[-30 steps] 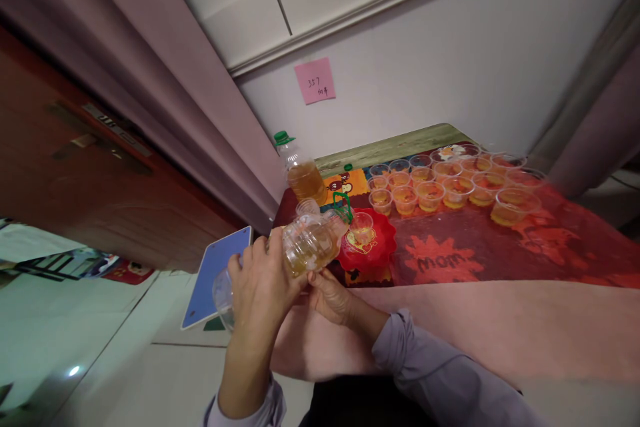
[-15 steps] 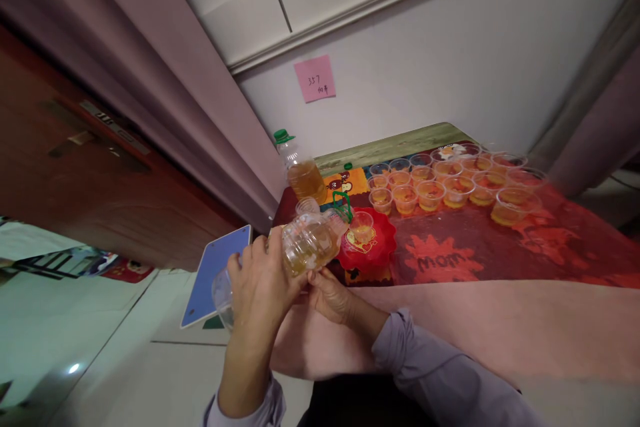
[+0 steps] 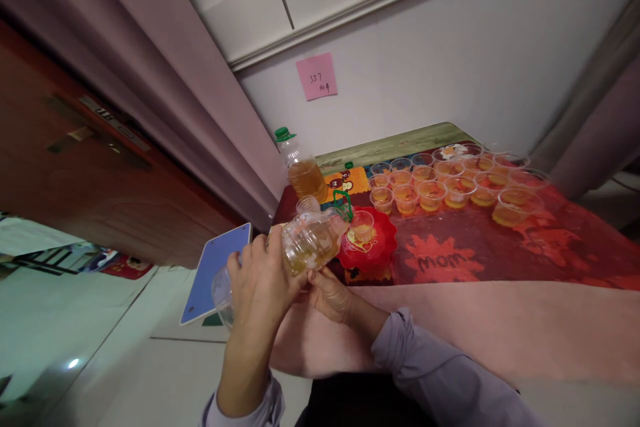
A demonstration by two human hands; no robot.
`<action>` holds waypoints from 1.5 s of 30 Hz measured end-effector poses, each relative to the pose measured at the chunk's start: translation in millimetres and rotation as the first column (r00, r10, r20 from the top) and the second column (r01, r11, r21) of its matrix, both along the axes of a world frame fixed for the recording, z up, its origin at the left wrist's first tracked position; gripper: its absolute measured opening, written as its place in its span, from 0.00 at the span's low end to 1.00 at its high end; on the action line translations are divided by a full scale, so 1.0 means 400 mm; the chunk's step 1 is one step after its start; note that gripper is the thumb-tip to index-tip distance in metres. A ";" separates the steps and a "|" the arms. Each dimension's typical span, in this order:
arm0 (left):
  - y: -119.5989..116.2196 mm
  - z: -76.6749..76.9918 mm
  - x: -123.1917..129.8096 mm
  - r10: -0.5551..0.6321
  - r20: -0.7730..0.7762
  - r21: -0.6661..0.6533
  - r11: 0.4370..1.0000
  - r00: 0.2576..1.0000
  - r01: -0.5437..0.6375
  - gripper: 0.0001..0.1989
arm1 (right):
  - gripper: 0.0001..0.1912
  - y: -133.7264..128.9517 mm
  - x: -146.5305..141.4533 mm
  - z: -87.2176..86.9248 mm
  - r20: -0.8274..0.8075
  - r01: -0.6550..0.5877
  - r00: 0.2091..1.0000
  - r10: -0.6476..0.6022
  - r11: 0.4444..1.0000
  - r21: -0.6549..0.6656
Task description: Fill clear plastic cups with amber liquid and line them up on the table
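Observation:
My left hand (image 3: 263, 277) is wrapped round the body of a clear plastic bottle (image 3: 310, 243) of yellowish liquid, tipped with its neck to the right. Underneath, the fingers of my right hand (image 3: 327, 293) press against the bottle's lower side. A green ring handle (image 3: 343, 203) hangs at its neck. The mouth is at a clear plastic cup (image 3: 361, 225), which stands on a red scalloped plate (image 3: 383, 257) and holds a little liquid. Another clear cup (image 3: 307, 205) shows behind the bottle.
Rows of clear cups (image 3: 431, 195) with amber liquid stand at the right on the table (image 3: 500, 257). A larger bottle with a green cap (image 3: 306, 177) stands by the wall. A loose green cap (image 3: 349, 165) lies behind. At the left are a blue board (image 3: 215, 273) and a door (image 3: 110, 167).
Both hands and the tilted bottle keep nearly the same position. The view has shifted very slightly.

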State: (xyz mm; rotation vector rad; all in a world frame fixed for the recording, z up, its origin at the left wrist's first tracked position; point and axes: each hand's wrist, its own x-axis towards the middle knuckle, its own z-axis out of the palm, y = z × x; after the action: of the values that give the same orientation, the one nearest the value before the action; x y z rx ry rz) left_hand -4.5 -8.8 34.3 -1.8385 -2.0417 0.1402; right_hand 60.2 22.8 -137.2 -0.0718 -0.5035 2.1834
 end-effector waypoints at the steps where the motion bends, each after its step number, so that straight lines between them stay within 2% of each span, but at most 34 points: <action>1: -0.001 0.000 0.000 -0.002 0.001 -0.002 1.000 1.000 0.002 0.39 | 0.33 0.000 -0.001 -0.001 -0.003 0.003 1.000 -0.003 1.000 -0.002; 20: 0.003 -0.003 -0.004 0.027 -0.010 -0.034 0.999 1.000 -0.027 0.42 | 0.29 0.002 -0.005 -0.011 -0.017 0.004 1.000 -0.004 1.000 -0.010; 27: 0.003 -0.004 -0.004 0.024 -0.012 -0.022 0.999 1.000 -0.025 0.43 | 0.32 0.004 -0.005 -0.010 -0.020 -0.011 1.000 0.010 1.000 -0.017; 45: 0.006 -0.006 -0.009 0.027 0.000 -0.028 0.999 1.000 -0.027 0.43 | 0.31 0.009 -0.006 -0.020 -0.023 -0.010 1.000 0.010 1.000 -0.012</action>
State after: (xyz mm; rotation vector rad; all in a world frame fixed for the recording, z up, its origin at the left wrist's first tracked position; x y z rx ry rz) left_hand -8.2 -6.2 32.1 -1.8280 -2.0753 0.1772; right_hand 57.9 26.4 -145.4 -0.0504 -0.4789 2.1944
